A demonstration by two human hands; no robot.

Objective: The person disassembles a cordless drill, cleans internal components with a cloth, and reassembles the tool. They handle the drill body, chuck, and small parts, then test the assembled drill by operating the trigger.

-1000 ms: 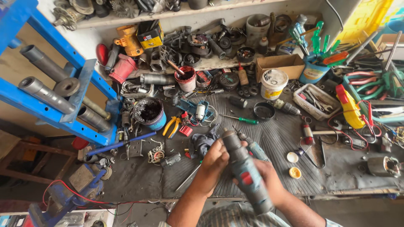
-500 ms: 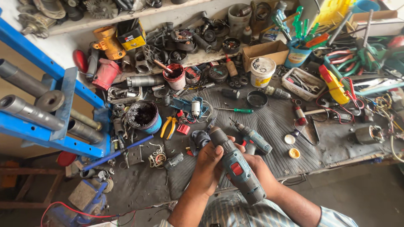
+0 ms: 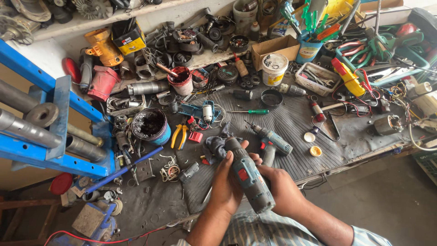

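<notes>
Far left I am seeing a blue steel rack (image 3: 50, 118) carrying grey metal bars, with a black tub of dark grease (image 3: 151, 125) sitting just beside its right end on the workbench (image 3: 318, 136). Yellow-handled pliers (image 3: 180, 135) are lying right of the tub, near a small red block. At centre, close to the bench's front edge, the left hand (image 3: 226, 189) is wrapping its fingers around the body of a blue-grey cordless drill (image 3: 248, 180), thumb lying along the casing by the red switch; the drill is tilting, nose up and away. The right hand (image 3: 280, 191) is cupping the same drill from the other side, fingers closed under the lower end. A second cordless drill (image 3: 272, 141) is lying on the mat just beyond, apart from both hands. Further right, a white plastic bucket (image 3: 274, 69) and a yellow-and-red tool (image 3: 348, 77) are resting among loose wiring.
</notes>
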